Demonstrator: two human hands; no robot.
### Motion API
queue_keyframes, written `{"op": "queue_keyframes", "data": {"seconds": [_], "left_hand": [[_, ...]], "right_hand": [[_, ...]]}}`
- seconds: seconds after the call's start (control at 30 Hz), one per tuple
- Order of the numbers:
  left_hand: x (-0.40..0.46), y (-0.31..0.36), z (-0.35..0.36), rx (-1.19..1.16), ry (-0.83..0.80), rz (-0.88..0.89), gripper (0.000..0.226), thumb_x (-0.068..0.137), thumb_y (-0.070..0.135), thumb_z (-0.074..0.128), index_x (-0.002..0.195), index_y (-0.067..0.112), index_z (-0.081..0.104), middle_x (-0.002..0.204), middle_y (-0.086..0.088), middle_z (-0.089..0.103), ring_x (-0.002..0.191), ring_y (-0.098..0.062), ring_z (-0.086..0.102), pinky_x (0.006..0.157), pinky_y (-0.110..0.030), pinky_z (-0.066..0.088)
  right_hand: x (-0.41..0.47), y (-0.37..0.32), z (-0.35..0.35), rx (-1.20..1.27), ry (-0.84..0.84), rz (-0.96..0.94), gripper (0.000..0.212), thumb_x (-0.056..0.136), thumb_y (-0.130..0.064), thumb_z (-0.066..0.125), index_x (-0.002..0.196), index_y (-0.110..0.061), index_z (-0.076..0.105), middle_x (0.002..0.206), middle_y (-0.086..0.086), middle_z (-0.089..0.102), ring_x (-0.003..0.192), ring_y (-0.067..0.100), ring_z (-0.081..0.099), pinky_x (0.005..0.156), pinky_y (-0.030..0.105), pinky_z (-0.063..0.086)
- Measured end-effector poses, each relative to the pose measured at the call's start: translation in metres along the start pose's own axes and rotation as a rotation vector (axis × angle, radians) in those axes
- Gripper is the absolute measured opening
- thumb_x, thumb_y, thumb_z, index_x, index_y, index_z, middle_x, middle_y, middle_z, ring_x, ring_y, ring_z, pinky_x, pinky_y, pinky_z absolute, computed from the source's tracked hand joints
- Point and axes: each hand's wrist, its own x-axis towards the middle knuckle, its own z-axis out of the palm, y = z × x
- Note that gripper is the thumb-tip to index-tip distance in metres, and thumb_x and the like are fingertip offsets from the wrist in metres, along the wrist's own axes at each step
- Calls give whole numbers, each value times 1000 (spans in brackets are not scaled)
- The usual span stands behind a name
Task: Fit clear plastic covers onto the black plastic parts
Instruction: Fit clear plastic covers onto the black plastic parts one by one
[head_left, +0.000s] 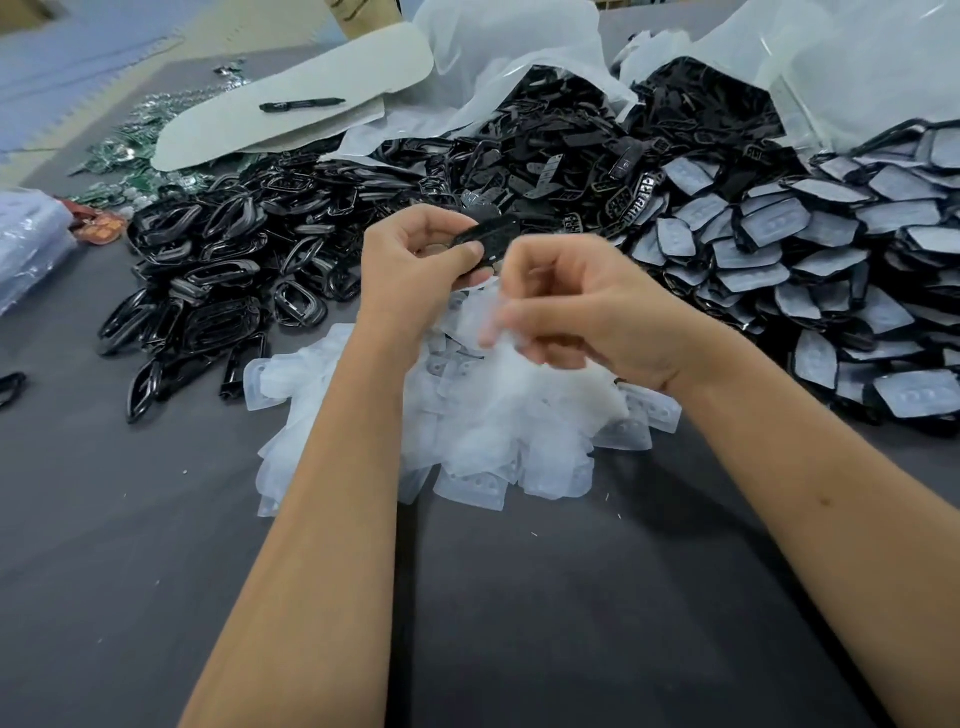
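Observation:
My left hand (415, 260) pinches a black plastic part (493, 236) between thumb and fingers, held above the table's middle. My right hand (582, 306) is just right of it, fingers curled and blurred, pinching a clear plastic cover (493, 322) below the black part. Under both hands lies a heap of clear covers (467, 436). A big pile of bare black parts (519, 150) spreads behind. At the right lies a stack of black parts with covers fitted (810, 270).
Black ring-shaped frames (208, 280) are heaped at the left. White plastic bags (519, 47) stand open at the back. A black pen (301, 104) lies on a pale card sheet (291, 119). Green circuit boards (130, 150) sit far left. The grey table (156, 571) fronts it all.

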Motion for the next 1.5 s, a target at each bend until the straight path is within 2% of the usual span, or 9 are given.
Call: {"op": "queue_keyframes", "data": {"seconds": [0.07, 0.2, 0.37, 0.47, 0.7, 0.87, 1.23, 1.4, 1.5], "left_hand": [[-1, 1, 3, 3, -6, -11, 20, 85, -13, 71, 85, 7, 71, 66, 2, 71, 60, -11, 70, 58, -18, 55], [-4, 1, 13, -94, -21, -51, 15, 85, -15, 68, 88, -1, 65, 78, -24, 69, 80, -38, 76, 68, -28, 61], [-8, -1, 26, -107, -76, -50, 16, 86, -16, 66, 87, -1, 62, 60, 1, 62, 69, -19, 69, 70, -32, 62], [-12, -3, 33, -99, -103, -45, 17, 86, -16, 66, 86, 1, 61, 55, 8, 59, 62, -11, 66, 70, -32, 62], [-13, -9, 41, -157, -107, -51, 19, 85, -16, 68, 89, 2, 64, 63, -3, 62, 66, -20, 67, 70, -34, 63], [-12, -12, 43, -160, -85, -49, 26, 86, -18, 67, 105, 0, 72, 90, -14, 72, 73, -23, 75, 73, -32, 63], [-16, -6, 44, -206, -151, -100, 23, 85, 0, 81, 108, -1, 75, 97, -18, 78, 80, -31, 78, 60, -23, 58], [-15, -8, 42, -266, -174, -118, 22, 87, -8, 74, 110, -7, 73, 96, -22, 77, 87, -35, 78, 72, -29, 63], [-14, -9, 41, -263, -177, -135, 31, 89, -19, 52, 109, -8, 72, 90, -19, 78, 87, -36, 78, 76, -33, 64]], "right_hand": [[1, 11, -7, 139, 198, -36, 26, 88, 2, 67, 78, -13, 49, 81, 27, 61, 50, 16, 49, 42, 22, 27], [4, 28, -16, 230, 446, -101, 33, 90, 14, 59, 83, -16, 46, 82, 14, 68, 52, 16, 50, 46, 25, 21], [5, 39, -15, 201, 578, -166, 18, 93, 6, 67, 107, -6, 65, 77, 14, 58, 53, 19, 55, 40, 23, 40], [5, 40, -14, 117, 660, -202, 9, 93, 0, 71, 102, -4, 70, 80, 13, 71, 61, 21, 65, 46, 28, 48], [8, 42, -16, -120, 881, -337, 6, 88, -5, 78, 88, -4, 72, 87, 12, 76, 80, 22, 72, 76, 32, 57], [8, 48, -18, -39, 924, -314, 10, 89, -4, 78, 98, -7, 75, 86, 4, 73, 71, 11, 63, 66, 24, 50], [7, 46, -17, -75, 931, -315, 9, 86, -5, 83, 86, -5, 74, 79, 8, 75, 61, 12, 65, 54, 24, 53], [8, 47, -18, -215, 975, -308, 10, 82, -12, 87, 84, -9, 78, 79, 2, 77, 71, 16, 73, 69, 30, 60], [9, 48, -19, -301, 991, -282, 10, 82, -14, 88, 84, -11, 79, 79, -1, 77, 72, 16, 75, 71, 33, 62]]}}
